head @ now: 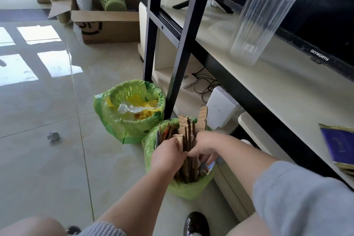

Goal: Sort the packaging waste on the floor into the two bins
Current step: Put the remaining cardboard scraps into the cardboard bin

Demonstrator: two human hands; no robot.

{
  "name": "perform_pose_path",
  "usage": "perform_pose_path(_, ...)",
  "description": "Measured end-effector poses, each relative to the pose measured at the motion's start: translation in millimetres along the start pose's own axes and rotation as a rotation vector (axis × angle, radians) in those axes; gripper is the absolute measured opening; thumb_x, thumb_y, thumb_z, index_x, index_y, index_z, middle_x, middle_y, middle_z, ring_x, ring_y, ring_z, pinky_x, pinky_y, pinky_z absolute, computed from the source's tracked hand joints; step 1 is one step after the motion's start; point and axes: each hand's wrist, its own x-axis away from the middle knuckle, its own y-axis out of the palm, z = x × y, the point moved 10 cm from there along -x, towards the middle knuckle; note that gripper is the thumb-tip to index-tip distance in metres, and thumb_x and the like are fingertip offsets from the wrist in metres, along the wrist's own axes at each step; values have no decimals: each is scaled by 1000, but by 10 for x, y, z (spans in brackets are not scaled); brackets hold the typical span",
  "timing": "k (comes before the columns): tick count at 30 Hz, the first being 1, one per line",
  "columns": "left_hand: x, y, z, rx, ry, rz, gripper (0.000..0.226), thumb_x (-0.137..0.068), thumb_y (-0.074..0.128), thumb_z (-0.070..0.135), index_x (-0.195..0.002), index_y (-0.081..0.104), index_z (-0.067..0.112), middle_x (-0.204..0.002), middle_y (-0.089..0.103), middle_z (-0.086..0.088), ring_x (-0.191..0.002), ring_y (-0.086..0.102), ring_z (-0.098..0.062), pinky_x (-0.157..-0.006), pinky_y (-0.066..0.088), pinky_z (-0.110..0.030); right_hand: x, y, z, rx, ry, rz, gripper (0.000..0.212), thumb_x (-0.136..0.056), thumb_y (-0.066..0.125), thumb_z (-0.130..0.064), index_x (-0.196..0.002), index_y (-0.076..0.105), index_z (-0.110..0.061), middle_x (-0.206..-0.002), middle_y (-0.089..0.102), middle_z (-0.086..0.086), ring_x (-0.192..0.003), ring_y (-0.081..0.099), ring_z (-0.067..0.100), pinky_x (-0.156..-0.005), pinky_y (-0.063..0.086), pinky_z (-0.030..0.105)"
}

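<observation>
**Hands packing cardboard into the near bin**

The left hand (168, 152) and right hand (206, 145) both grip upright brown cardboard strips (188, 136) standing in the near green-lined bin (189, 188). Just beyond, the far green-lined bin (130, 111) holds yellow and clear plastic. A crumpled silver wrapper (53, 136) lies on the tiled floor (47, 168), far left.

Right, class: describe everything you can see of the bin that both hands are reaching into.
The nearer bin is round, lined with a translucent green plastic bag that folds over its rim and bulges down the outside. It stands on the tiled floor, against the farther bin and beside a black frame leg. It is packed with brown corrugated cardboard pieces standing on edge, rising above the rim. The left hand and right hand grip the cardboard.
</observation>
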Motion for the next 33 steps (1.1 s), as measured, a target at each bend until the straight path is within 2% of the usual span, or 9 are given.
perform_pose_path(3,108,-98,-49,275,-43,-4,63,-81,67,36,-137,42,18,-126,59,1,-114,57,-19,-92,50,-35,279,-392,-209,189,-64,194,41,-85,64,-35,-110,60,-3,-106,66,15,-88,69,27,-76,59,41)
perform_pose_path(5,213,-263,-60,390,-32,-9,69,-81,69,32,-140,39,16,-131,56,-1,-117,55,-17,-97,47,-34,523,-626,-443,282,-152,373,42,-86,59,-41,-110,63,-6,-106,67,12,-87,67,26,-80,58,39)
perform_pose_path(7,348,-494,-157,457,-20,-18,62,-80,71,27,-136,45,18,-129,58,0,-111,57,-15,-95,48,-31,700,-679,-741,254,-271,465,49,-86,56,-44,-120,59,-9,-120,64,10,-103,63,26,-90,53,40)
perform_pose_path(11,752,-1161,-688,523,-49,26,56,-81,72,22,-132,50,14,-128,58,-2,-105,58,-14,-88,51,-26,909,-260,-1455,157,-481,373,55,-87,57,-45,-132,51,-15,-133,56,5,-115,57,22,-95,49,35)
perform_pose_path(15,1295,-2027,-1481,456,-153,124,53,-83,69,26,-131,51,13,-128,58,-6,-106,59,-17,-79,50,-23,1167,347,-2102,132,-608,270,47,-90,58,-37,-129,54,-11,-131,57,7,-115,56,22,-96,47,32)
perform_pose_path(18,1782,-2693,-2114,478,-262,211,52,-87,64,23,-134,47,8,-130,57,-10,-102,56,-18,-57,45,-11,1312,731,-2472,134,-659,275,42,-89,59,-36,-124,58,-12,-125,61,5,-111,59,22,-88,48,31)
perform_pose_path(22,2602,-3394,-3155,580,-446,442,45,-88,63,29,-129,51,16,-115,62,-2,-100,58,-15,-73,45,-25,1382,1276,-3026,94,-680,162,33,-88,60,-34,-115,62,-16,-115,65,8,-103,63,24,-74,53,32)
perform_pose_path(26,3359,-3417,-4287,660,-680,600,44,-90,60,29,-130,49,14,-124,59,-4,-104,58,-15,-79,42,-29,1375,1662,-3602,431,-789,240,38,-87,57,-41,-119,61,-20,-120,65,1,-104,61,22,-91,49,32)
perform_pose_path(33,3849,-2873,-5624,708,-958,606,40,-87,61,28,-125,53,18,-125,57,-4,-113,55,-21,-83,45,-32,666,2133,-4153,730,-741,229,40,-89,55,-42,-123,58,-22,-127,61,-1,-116,56,20,-86,42,24)
